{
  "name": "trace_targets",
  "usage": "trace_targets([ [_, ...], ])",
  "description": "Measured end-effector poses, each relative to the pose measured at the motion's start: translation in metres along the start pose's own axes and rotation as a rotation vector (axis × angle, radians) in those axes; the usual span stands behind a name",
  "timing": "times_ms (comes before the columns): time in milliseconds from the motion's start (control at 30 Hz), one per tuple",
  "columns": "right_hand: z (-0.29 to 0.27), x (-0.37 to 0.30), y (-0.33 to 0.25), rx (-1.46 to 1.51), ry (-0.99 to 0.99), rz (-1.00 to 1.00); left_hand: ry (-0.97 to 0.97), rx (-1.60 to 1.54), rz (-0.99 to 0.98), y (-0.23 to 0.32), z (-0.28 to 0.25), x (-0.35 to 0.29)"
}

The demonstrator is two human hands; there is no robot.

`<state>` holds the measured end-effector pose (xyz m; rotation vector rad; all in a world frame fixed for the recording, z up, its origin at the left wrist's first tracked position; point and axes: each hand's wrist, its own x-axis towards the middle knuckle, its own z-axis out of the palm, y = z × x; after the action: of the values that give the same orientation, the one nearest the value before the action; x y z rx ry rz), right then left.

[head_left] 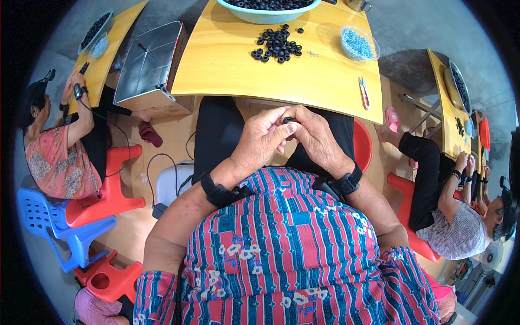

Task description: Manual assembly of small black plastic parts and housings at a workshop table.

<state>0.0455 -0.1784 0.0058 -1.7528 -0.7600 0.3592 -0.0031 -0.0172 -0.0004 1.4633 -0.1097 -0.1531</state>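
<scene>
My left hand (pixel 264 135) and my right hand (pixel 317 136) meet in front of my lap, just off the near edge of the yellow table (pixel 216 76). Pinched between their fingertips is a small black ring-shaped piece (pixel 287 120); the fingers partly cover it. Beyond my hands, a loose pile of similar black ring-shaped pieces (pixel 279 44) lies on the tabletop. A few tiny pale bits (pixel 312 53) lie to the right of that pile.
A light-blue basin (pixel 271 16) of black pieces stands at the far edge. Right of the pile are a clear bowl (pixel 374 53) of small blue pieces and thread snips (pixel 364 93). A metal-lined box (pixel 149 70) stands left of the table. People sit at tables on both sides.
</scene>
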Motion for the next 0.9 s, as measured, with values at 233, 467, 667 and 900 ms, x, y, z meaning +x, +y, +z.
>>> trace_targets([
  [233, 0.007, 0.003, 0.019, 0.376, -0.008, 0.137, 0.067, 0.040, -0.016, -0.001, -0.001, 0.004],
  [467, 0.001, 0.002, 0.009, 1.022, -0.047, 0.466, 0.165, 0.210, 0.103, -0.006, -0.010, 0.003],
  [667, 0.000, 0.002, 0.007, 0.970, -0.054, 0.464, 0.199, 0.204, 0.167, -0.001, -0.010, 0.003],
  [900, 0.000, 0.003, -0.006, 0.855, 0.035, 0.492, 0.214, 0.223, 0.165, 0.002, -0.010, 0.002],
])
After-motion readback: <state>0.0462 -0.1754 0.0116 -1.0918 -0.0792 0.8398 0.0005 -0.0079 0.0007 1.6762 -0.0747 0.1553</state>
